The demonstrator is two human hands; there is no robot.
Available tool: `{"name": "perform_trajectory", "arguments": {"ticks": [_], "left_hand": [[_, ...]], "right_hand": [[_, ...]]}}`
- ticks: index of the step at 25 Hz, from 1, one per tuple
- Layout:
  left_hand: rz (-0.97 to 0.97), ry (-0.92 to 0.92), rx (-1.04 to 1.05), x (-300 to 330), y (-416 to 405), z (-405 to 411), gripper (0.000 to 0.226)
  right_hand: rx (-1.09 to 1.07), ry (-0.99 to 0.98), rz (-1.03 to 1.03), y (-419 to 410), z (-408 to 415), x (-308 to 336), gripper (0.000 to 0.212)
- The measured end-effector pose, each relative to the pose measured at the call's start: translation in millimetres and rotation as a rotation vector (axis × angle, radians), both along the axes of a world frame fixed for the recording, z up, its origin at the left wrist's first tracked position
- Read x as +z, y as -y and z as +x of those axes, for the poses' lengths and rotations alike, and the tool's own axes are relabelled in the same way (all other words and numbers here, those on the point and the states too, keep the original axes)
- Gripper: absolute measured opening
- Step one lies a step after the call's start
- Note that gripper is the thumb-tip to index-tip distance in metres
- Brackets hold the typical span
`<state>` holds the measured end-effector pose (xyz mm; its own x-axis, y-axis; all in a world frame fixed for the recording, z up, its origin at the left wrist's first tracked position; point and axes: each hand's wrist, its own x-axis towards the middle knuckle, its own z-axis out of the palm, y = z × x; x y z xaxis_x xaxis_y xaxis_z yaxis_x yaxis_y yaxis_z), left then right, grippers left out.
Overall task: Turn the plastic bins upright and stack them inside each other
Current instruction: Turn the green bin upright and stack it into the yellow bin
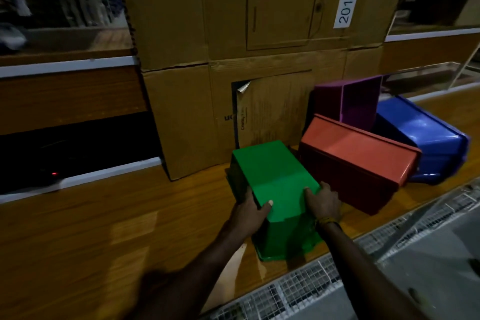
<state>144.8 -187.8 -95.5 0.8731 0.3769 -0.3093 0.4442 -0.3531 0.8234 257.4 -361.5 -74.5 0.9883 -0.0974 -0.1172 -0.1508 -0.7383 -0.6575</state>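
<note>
— Head view: how are the fingers set on the green bin [275, 179]?

— Both thumbs press its upturned base; the other fingers curl round the sides. Left hand [250, 209], right hand [323, 202], forearms reaching from below.

— And handling?

— Probably light, stiff, smooth; side grip suits flipping. Red bin [358, 153] lies just right of it.

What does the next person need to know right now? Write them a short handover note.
Left hand and right hand both grip the green bin, which stands upside down on the wooden table.
The red bin, purple bin and blue bin lie tipped in a cluster to its right, by the cardboard box.
Done: nothing upright, nothing stacked.
Left: turn the green bin over, right the other three, nest all four.
</note>
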Motion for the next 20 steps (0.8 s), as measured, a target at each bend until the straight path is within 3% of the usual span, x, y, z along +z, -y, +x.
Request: {"name": "perform_trajectory", "arguments": {"ticks": [4, 7, 11, 20], "left_hand": [[-0.056, 0.0, 0.266, 6.0, -14.8, -5.2, 0.096], [-0.064, 0.051, 0.365, 46.1, -21.4, -38.3, 0.068], [-0.064, 0.135, 0.494, 56.2, -48.7, -78.5, 0.047], [-0.199, 0.255, 0.655, 59.1, -112.0, -189.3, 0.048]], "right_hand": [[0.094, 0.041, 0.111, -32.2, -11.9, -13.9, 0.047], [0.131, 0.039, 0.259, -58.1, -30.9, -11.8, 0.04], [0.24, 0.099, 0.284, -93.3, -58.4, 6.1, 0.046], [0.311, 0.229, 0.338, -165.6, -163.7, 52.2, 0.043]]}}
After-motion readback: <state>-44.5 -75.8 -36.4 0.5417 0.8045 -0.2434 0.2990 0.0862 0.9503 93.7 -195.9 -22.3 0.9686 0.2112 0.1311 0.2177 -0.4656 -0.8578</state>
